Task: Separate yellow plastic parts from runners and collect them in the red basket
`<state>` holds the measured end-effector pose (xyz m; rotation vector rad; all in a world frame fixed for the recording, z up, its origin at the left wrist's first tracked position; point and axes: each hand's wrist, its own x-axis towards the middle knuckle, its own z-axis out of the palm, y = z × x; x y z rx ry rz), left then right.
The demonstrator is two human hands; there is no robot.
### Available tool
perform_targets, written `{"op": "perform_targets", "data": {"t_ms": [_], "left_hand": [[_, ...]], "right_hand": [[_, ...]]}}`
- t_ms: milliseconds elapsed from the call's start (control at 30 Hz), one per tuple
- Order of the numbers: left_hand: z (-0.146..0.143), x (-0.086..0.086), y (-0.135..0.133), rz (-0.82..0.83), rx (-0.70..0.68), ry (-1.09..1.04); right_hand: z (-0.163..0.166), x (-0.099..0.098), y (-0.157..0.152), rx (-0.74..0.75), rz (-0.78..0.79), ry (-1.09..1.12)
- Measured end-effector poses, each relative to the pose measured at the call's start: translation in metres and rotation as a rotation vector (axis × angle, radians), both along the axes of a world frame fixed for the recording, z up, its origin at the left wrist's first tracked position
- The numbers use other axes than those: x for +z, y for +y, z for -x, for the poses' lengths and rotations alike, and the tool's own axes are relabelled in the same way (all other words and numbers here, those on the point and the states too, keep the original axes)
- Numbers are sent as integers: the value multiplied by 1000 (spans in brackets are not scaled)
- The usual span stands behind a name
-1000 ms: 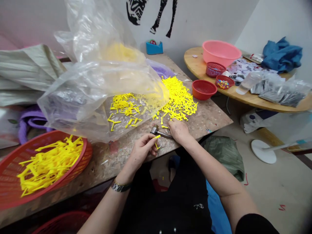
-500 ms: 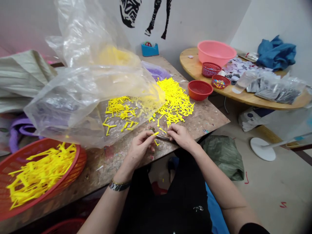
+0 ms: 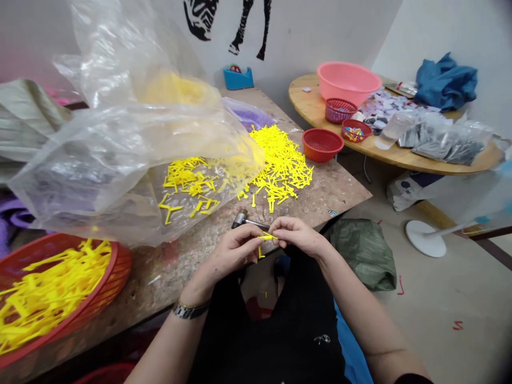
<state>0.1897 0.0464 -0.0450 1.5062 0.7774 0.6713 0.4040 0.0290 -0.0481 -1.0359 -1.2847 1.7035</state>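
My left hand (image 3: 239, 248) pinches a jointed yellow plastic piece (image 3: 261, 253) between thumb and fingers; one arm of it hangs down. My right hand (image 3: 298, 235) is closed on a thin yellow plastic stick (image 3: 269, 234), which meets the left hand's piece. Both hands are close together at the table's front edge. Just behind them a hammer (image 3: 241, 217) lies on the worn table (image 3: 188, 256), its handle partly covered by my fingers. Farther back is a heap of small yellow plastic pieces (image 3: 282, 160). Jointed yellow pieces (image 3: 188, 178) lie on a clear plastic bag (image 3: 132, 138).
At the left stands a red basket (image 3: 120, 272) of jointed yellow pieces. A small red basket (image 3: 322, 145) sits beyond the heap, and a blue tape dispenser (image 3: 239, 79) at the back. The round table (image 3: 296, 98) at right bears a pink basin (image 3: 349, 82) and silvery packets.
My hands have come together, and the right hand's stick now meets the left hand's piece. The hammer's head has come into plain sight behind them. The whole view has shifted slightly.
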Motion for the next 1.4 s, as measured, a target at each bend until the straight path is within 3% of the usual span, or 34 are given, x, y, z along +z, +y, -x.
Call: {"op": "perform_targets", "data": {"t_ms": [167,367,500,700,933,1133,1300,1400], "left_hand": [[-1,5,-1,-149,-43,9],[-4,7,-4,-120,1,30],[-8,5,-6,-45,81,3],[-15,4,-12,-2,137,-19],[-17,-5,-17,150,144,-83],[-20,-2,-19,272,222,-214],[-22,-2,-17,196,345,-169],[-24,-4,-17,117,380,-123]], "right_hand": [[2,-5,-4,18,2,-14],[6,-1,-12,-2,-67,-78],[11,1,-20,-127,-237,-235],[14,-4,-27,-282,-732,-682],[16,-7,-28,-241,-929,-996],[14,-13,-28,-311,-903,-911],[13,-12,-27,-482,-803,-689],[15,-9,-28,-513,-778,-623]]}}
